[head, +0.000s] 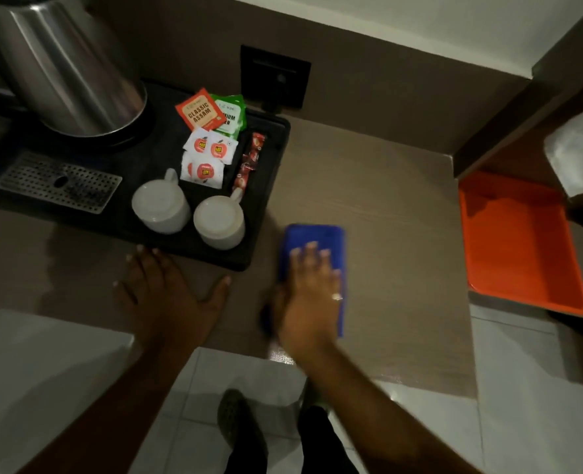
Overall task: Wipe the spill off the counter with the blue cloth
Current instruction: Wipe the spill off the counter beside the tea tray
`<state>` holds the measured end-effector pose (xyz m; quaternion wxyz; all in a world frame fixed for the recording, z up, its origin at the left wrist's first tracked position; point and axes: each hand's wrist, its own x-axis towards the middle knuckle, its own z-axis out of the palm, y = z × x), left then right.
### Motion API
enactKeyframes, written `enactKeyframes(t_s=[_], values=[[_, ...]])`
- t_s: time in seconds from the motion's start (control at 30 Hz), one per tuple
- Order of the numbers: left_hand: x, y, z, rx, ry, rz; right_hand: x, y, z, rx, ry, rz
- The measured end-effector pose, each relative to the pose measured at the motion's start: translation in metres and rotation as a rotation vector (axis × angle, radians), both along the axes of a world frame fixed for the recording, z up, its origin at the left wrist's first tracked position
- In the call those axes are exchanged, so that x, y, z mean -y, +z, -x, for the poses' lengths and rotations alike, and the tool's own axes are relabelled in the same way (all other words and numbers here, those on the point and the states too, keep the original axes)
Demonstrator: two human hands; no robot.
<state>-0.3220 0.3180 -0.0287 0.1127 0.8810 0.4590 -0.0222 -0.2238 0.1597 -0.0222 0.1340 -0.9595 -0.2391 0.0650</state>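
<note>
- right hand (312, 292) lies flat, palm down, fingers spread, pressing on the blue cloth (314, 248); not clenched, nothing gripped in a fist; a ring shows on one finger.
- blue cloth is folded into a rectangle, flat on the counter (385, 206), just to the right of the black tray (266, 186); its far half shows beyond the fingertips, its near half sits mostly under the hand.
- hand and cloth are slightly motion-blurred.
- a shiny, wet-looking patch (283, 357) sits on the counter's near edge, just behind the cloth by the wrist.
- left hand (167, 289) is open and flat on the counter, fingers splayed, holding nothing; its fingertips reach the tray's near edge.
- on the tray: steel kettle (64, 70) at the far left, perforated metal drip grate (57, 181) in front of it, two white cups (161, 205) upside down near the front, tea sachets (201, 112) marked "classic assam" and a green one, white sugar packets (204, 159), red stick sachets (250, 159).
- orange tray (519, 248) sits off to the right, well apart from the cloth, on a lower level.
- dark wall socket plate (274, 75) behind the counter.
- below the counter edge: pale tiled floor (522, 405) and a dark shoe (238, 425).
</note>
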Motion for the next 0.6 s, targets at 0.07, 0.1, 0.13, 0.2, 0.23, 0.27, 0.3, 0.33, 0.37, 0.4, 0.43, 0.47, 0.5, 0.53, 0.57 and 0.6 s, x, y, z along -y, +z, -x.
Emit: enactKeyframes(t_s=[0.07,0.1,0.13,0.2,0.23,0.27,0.3,0.33,0.37,0.4,0.43,0.47,0.5,0.53,0.57,0.6], values=[[0.000,0.000,0.002,0.019,-0.009,0.003,0.008,0.001,0.026,-0.025,0.303,0.000],[0.000,0.000,0.002,0.028,-0.011,0.001,0.023,0.002,0.024,-0.023,0.395,0.004],[-0.001,0.001,0.002,0.031,-0.012,0.001,0.043,0.002,0.018,-0.006,0.460,0.007],[-0.001,0.004,0.002,0.045,-0.014,0.000,0.092,0.001,0.004,-0.009,0.469,0.015],[-0.001,0.004,0.003,0.055,-0.020,0.000,0.121,0.000,-0.003,-0.015,0.407,0.014],[0.000,0.004,0.003,0.058,-0.024,0.004,0.151,-0.001,-0.010,-0.016,0.318,0.007],[0.000,0.004,0.004,0.057,-0.027,0.010,0.179,0.000,-0.016,-0.028,0.214,0.009],[0.000,0.003,0.004,0.056,-0.029,0.019,0.202,0.001,-0.021,-0.050,0.098,0.011],[0.000,0.004,0.004,0.059,-0.032,0.030,0.219,0.003,-0.024,-0.061,-0.002,0.013],[0.000,0.004,0.004,0.065,-0.036,0.040,0.228,0.003,-0.027,-0.060,-0.077,-0.012],[0.000,0.004,0.003,0.072,-0.041,0.052,0.232,0.003,-0.027,-0.064,-0.132,-0.057],[0.001,0.005,0.004,0.079,-0.047,0.062,0.230,0.005,-0.026,-0.071,-0.185,-0.125],[0.002,0.005,0.007,0.078,-0.061,0.069,0.226,0.007,-0.025,-0.089,-0.249,-0.213],[0.006,0.008,0.012,0.074,-0.088,0.075,0.225,0.012,-0.023,-0.121,-0.334,-0.314],[0.012,0.010,0.018,0.071,-0.125,0.088,0.224,0.019,-0.021,-0.166,-0.431,-0.436],[0.019,0.013,0.024,0.074,-0.154,0.107,0.224,0.030,-0.023,-0.217,-0.546,-0.566]])
